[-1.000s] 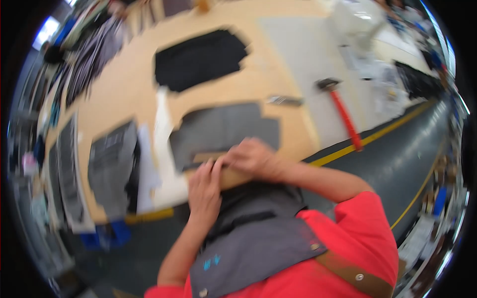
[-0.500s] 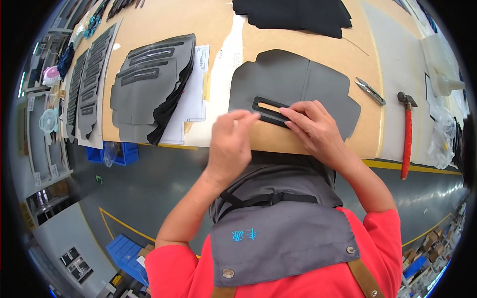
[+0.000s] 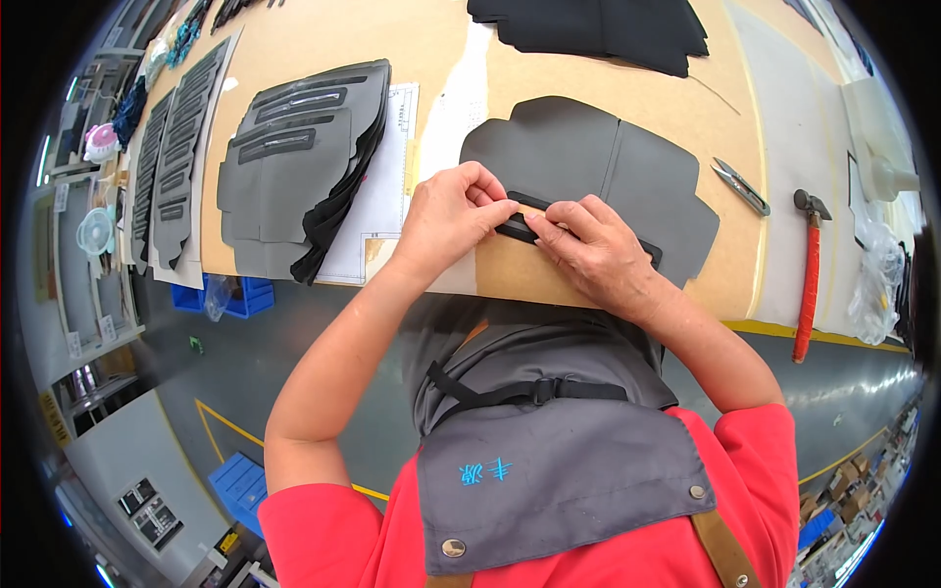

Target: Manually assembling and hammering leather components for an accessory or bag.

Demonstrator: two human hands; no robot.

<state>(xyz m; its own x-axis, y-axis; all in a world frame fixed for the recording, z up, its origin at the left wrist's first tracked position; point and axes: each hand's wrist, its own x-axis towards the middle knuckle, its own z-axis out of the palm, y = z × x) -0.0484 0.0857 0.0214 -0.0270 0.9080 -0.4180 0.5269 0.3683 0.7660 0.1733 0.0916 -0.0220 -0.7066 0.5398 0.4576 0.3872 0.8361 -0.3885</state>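
Note:
A flat dark grey panel (image 3: 564, 147) with stepped corners lies on the table before me. Along its near edge is a long black slotted frame (image 3: 643, 253), much of it covered by my hands. My left hand (image 3: 453, 214) is closed in a pinch, its thumb and forefinger meeting at the frame's left end; whatever is between them is too small to make out. Close beside it, my right hand (image 3: 603, 253) is closed on the frame, thumb and fingertips at its slot and the palm lying over its right part.
To the left lie a stack of grey panels with black slots (image 3: 294, 176), a white paper pattern (image 3: 387, 176) and more slotted panels (image 3: 186, 147). Black panels (image 3: 598, 29) lie at the back. Thread snips (image 3: 741, 186) and a red-handled hammer (image 3: 809, 274) are at right.
My left hand has come down to the frame's left end. My right hand's fingertips have shifted left along the frame, covering more of its slot. The view has moved slightly.

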